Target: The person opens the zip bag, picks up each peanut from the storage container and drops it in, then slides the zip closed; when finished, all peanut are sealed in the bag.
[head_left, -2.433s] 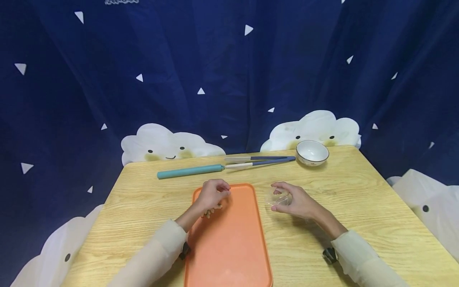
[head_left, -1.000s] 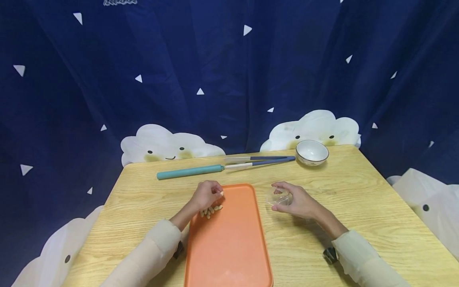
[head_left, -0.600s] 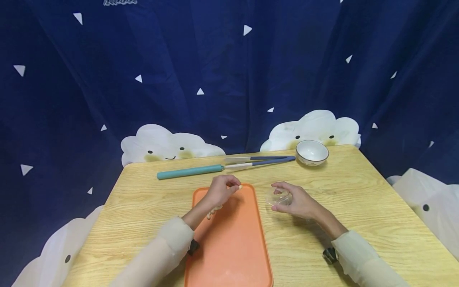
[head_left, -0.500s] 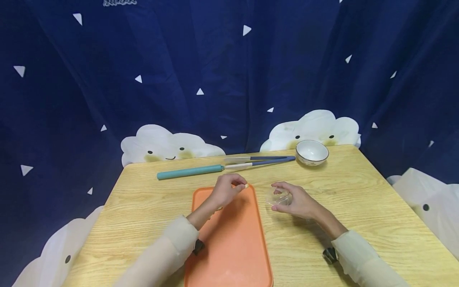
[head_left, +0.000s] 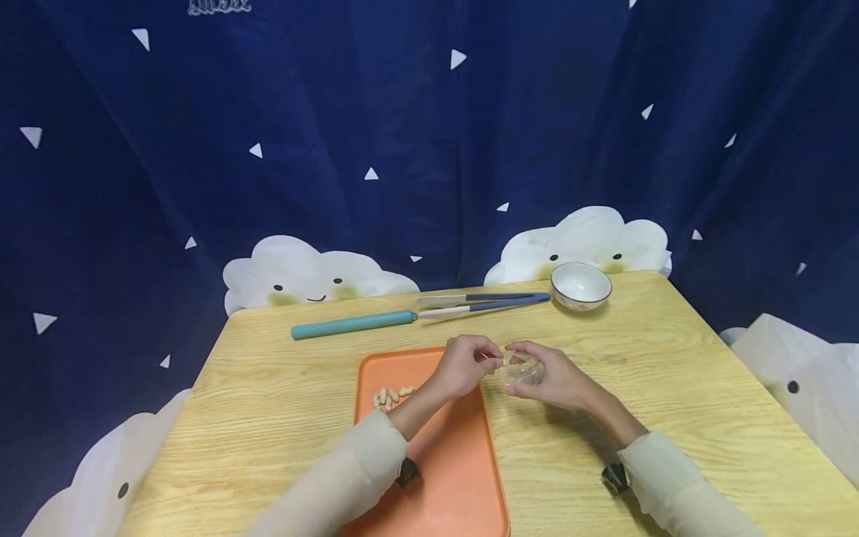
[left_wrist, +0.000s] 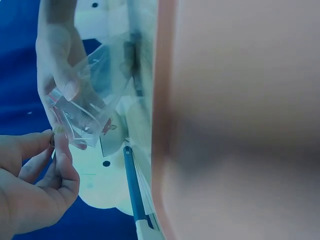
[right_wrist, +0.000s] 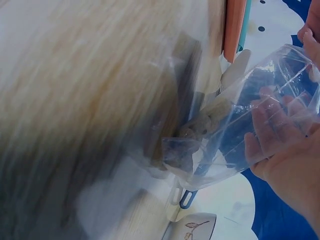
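Note:
My right hand [head_left: 553, 377] holds a clear plastic bag [right_wrist: 235, 125] with its mouth spread between thumb and fingers. Low in the bag, brownish lumps [right_wrist: 202, 125] show blurrily. My left hand [head_left: 466, 365] is at the bag's mouth, thumb and fingertips pinching a small pale peanut [left_wrist: 59, 129], mostly covered by the fingers. Several more peanuts [head_left: 389, 397] lie in the far left part of the orange tray [head_left: 463, 477], beside my left forearm.
Behind the tray lie a teal stick [head_left: 352, 325] and blue-and-grey tongs [head_left: 499, 303]. A white bowl [head_left: 580, 287] stands at the back right of the wooden table [head_left: 268, 403]. A dark blue curtain [head_left: 376, 112] hangs behind.
My left hand has gone from the peanuts on the tray rightward to the bag's mouth, carrying a peanut. My right hand and the bag have stayed in place.

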The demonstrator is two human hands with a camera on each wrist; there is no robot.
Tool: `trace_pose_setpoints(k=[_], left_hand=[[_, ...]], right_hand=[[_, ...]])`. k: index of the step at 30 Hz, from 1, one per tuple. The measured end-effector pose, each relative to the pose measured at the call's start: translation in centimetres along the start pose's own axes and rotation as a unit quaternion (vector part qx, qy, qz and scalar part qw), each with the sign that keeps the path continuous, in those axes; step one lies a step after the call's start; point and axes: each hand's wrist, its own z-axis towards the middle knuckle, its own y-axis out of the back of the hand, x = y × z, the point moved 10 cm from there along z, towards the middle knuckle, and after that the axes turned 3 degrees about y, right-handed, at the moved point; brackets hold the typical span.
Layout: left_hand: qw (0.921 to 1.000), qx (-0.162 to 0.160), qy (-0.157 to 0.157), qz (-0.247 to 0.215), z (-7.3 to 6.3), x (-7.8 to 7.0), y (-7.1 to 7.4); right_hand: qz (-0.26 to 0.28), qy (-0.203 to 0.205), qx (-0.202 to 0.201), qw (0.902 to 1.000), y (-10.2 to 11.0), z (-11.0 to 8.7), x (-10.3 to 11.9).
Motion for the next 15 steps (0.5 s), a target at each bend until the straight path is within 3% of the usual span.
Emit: trace_pose_setpoints(k=[3, 8, 15], left_hand=[[0.9998, -0.003, 0.008, -0.018, 0.2, 0.1, -0.4], [0.9995, 0.019, 0.012, -0.02, 0.2, 0.1, -0.8], [1.0, 0.001, 0.004, 0.003, -0.2, 1.0, 1.3]], right_hand=[[-0.003, 0.003, -0.005, 1.0, 0.1, 0.0, 0.1], [-0.01, 0.004, -0.009, 0.9999, 0.2, 0.0, 0.1], [-0.01, -0.004, -0.001, 0.9999, 0.1, 0.0, -0.1]])
